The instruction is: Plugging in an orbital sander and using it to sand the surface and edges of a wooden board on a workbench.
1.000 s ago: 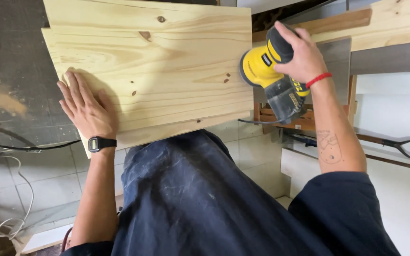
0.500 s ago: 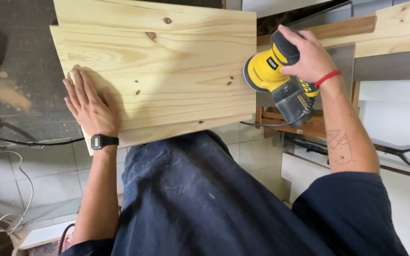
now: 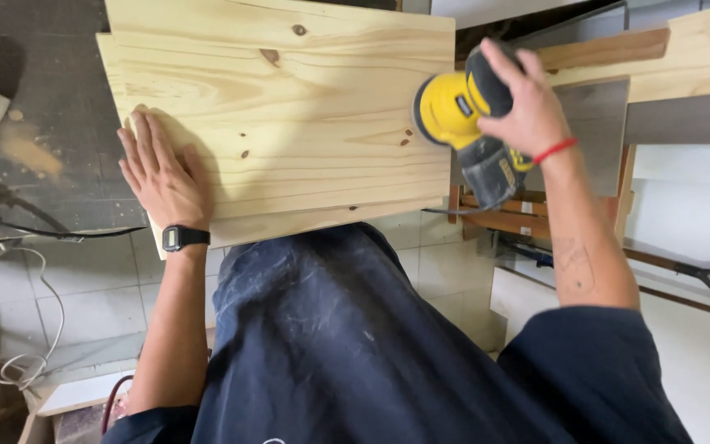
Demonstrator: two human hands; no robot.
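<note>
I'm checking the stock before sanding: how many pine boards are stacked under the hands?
2: a top pine board under the left hand; a lower board whose edges show beneath it. More may be hidden.

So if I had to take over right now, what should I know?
Left hand: flat on the pine board, near its left edge, pressing it down.
Right hand: gripping the yellow sander, which sits at the board's right edge.
The board lies on a dark bench, its near edge overhanging.
Done: cannot tell how much has been sanded.
Left: probably the rest of the board; keep it pinned.
</note>
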